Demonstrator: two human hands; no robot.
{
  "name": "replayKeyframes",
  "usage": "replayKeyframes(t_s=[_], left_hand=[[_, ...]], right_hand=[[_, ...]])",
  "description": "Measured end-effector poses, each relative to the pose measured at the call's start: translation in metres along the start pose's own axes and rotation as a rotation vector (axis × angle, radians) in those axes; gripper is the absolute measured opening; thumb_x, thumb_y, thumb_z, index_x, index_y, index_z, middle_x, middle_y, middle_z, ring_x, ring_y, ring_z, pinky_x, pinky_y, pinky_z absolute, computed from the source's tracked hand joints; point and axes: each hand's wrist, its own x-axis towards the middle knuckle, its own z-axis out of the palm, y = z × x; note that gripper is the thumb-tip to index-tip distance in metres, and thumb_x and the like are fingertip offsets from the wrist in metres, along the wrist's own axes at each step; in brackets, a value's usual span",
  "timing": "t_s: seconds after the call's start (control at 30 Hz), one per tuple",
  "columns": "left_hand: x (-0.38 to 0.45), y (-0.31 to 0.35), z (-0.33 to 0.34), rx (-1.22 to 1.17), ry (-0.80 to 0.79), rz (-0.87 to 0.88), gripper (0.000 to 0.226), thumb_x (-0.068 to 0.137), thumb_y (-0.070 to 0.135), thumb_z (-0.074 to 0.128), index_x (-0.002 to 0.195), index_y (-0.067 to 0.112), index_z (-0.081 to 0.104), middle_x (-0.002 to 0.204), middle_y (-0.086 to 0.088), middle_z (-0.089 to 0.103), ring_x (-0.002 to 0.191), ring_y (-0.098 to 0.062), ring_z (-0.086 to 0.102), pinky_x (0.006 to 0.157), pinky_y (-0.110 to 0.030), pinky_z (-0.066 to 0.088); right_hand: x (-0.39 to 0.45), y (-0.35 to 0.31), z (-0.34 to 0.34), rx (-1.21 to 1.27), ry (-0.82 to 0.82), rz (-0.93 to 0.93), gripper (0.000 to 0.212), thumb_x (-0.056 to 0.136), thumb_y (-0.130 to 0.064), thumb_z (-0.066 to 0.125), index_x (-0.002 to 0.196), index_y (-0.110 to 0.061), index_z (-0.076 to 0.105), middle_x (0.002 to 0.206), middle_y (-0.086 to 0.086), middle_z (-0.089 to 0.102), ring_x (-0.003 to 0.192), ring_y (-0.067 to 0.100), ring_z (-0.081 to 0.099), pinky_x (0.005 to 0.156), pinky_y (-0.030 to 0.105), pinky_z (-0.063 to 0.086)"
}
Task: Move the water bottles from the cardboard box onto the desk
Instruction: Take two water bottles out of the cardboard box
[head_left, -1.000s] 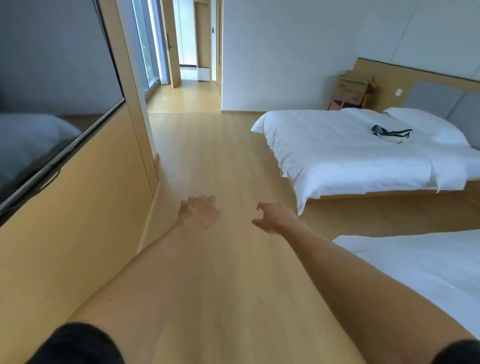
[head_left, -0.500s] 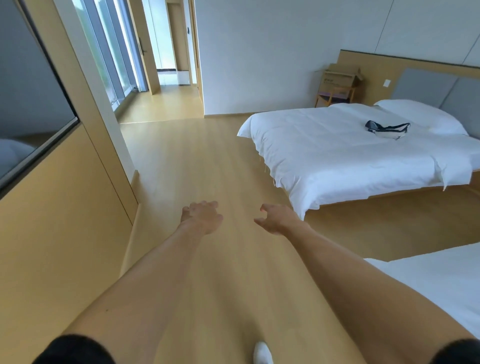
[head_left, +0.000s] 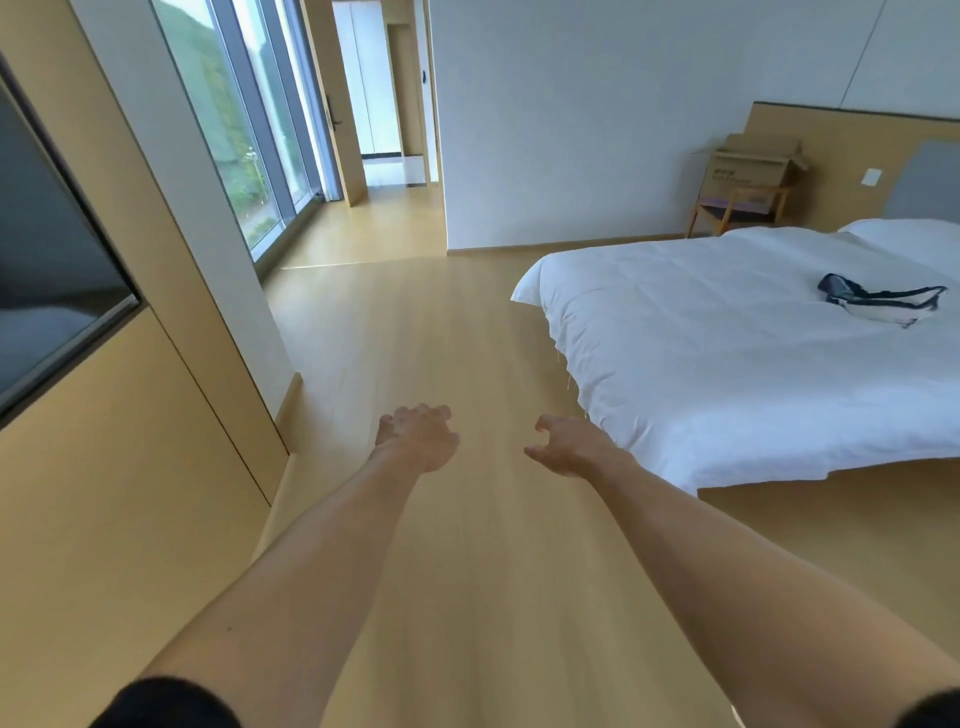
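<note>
Nearing cardboard box, seemingly; bed closer.

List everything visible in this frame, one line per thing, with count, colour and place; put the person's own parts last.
cardboard box: one, brown, flaps open, on the chair in the far right corner
chair: one, wooden, against the far wall beside the bed
bed: one, white bedding, right side
pouch: one, dark blue and white, lying on the bed
wall screen: one, dark, left wall
windows: tall glazing, left, greenery outside
floor: light wood
water bottles, desk: none in view
sleeves: two, black, bottom corners
left hand: relaxed, empty
right hand: loosely curled, empty
</note>
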Motion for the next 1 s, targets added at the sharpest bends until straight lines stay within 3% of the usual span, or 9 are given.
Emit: replayKeyframes(t_s=[0.37,0.7,1.0], left_hand=[[0.184,-0.004,-0.012,-0.089,-0.006,0.022,0.048,0.105,0.043,0.036,0.151,0.029,0.038,0.150,-0.005,0.044,0.139,-0.029,0.039,0.112,-0.041,0.031],[0.407,-0.051,-0.061,-0.092,-0.027,0.070,0.048,0.105,0.044,0.036,0.150,0.027,0.039,0.151,-0.005,0.044,0.138,-0.028,0.040,0.112,-0.042,0.030],[0.556,-0.058,-0.088,-0.115,-0.038,0.109,0.049,0.104,0.044,0.037,0.151,0.029,0.039,0.151,-0.004,0.045,0.138,-0.027,0.041,0.112,-0.042,0.030]], right_hand=[[0.167,0.002,-0.031,-0.024,-0.014,0.029,0.056,0.101,-0.048,0.049,0.150,-0.023,0.039,0.148,0.005,0.048,0.133,0.025,0.049,0.104,0.037,0.045],[0.379,-0.046,-0.084,-0.092,-0.010,0.088,0.057,0.099,-0.049,0.051,0.149,-0.025,0.040,0.147,0.003,0.050,0.134,0.023,0.047,0.101,0.035,0.042],[0.519,-0.062,-0.131,-0.106,0.003,0.103,0.057,0.099,-0.050,0.050,0.149,-0.026,0.040,0.145,0.004,0.050,0.134,0.024,0.046,0.105,0.040,0.044]])
